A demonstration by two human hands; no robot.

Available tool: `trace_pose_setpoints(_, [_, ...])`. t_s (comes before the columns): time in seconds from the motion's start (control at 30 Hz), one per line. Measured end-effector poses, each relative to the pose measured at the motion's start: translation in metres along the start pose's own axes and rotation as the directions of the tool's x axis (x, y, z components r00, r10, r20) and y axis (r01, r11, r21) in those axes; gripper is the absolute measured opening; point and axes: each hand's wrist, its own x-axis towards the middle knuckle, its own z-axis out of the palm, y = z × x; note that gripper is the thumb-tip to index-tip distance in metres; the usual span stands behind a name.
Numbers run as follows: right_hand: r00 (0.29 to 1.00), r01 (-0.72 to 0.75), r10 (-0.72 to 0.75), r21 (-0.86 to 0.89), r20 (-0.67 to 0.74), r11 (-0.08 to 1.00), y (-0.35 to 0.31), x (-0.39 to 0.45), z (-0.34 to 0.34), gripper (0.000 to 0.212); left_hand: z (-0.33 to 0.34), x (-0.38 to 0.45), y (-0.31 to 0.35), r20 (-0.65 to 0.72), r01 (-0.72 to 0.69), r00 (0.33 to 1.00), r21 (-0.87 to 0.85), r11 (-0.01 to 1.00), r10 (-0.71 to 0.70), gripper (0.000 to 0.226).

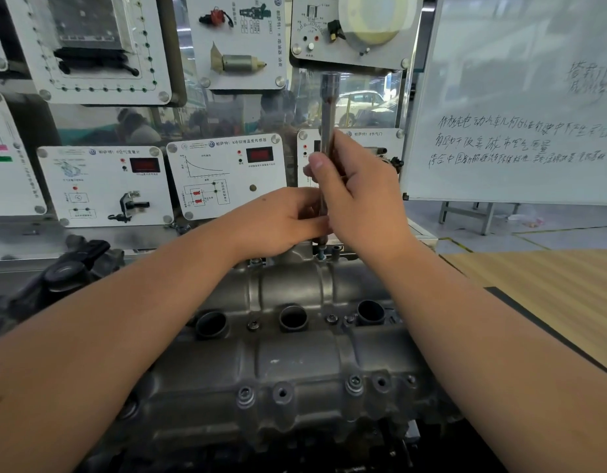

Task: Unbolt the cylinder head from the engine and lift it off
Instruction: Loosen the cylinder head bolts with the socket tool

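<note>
The grey metal cylinder head (295, 363) lies in front of me, with three round plug wells along its middle and several bolts along its near edge. A long steel extension bar (328, 107) stands upright over a bolt (322, 255) at the head's far edge. My right hand (360, 196) grips the bar's middle, thumb up along it. My left hand (281, 220) holds the bar's lower part just above the bolt; its fingertips are hidden behind my right hand.
Behind the engine stands a wall of white training panels (223, 175) with sensors and diagrams. A whiteboard (520, 97) with handwriting stands at the right. A wooden tabletop (548, 295) lies right of the engine. A black engine part (66, 268) sits at the left.
</note>
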Motion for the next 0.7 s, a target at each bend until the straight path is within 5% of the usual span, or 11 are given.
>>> trace_pose_setpoints(0.23, [0.994,-0.101,0.098,0.055,0.047,0.993,-0.0021,-0.0022,0.0013,0.053,-0.0008,-0.0016,-0.0032,0.015,0.001,1.0,-0.039,0.999,0.0,0.022])
trace_pose_setpoints(0.4, [0.999,-0.001,0.001,0.02,-0.043,1.0,0.0005,-0.001,0.0008,0.023,0.0016,0.0009,-0.0024,-0.001,0.009,1.0,-0.006,1.0,-0.009,0.027])
trace_pose_setpoints(0.53, [0.998,-0.054,0.054,0.036,-0.01,0.998,0.0014,-0.0002,0.0,0.015,0.0008,-0.0008,-0.0037,0.015,0.013,1.0,-0.058,0.998,-0.012,0.021])
trace_pose_setpoints(0.7, [0.997,-0.083,0.082,0.061,0.01,0.995,0.0006,-0.0015,0.0018,0.055,-0.0009,-0.002,-0.0036,0.003,0.012,1.0,-0.073,0.997,-0.012,0.018])
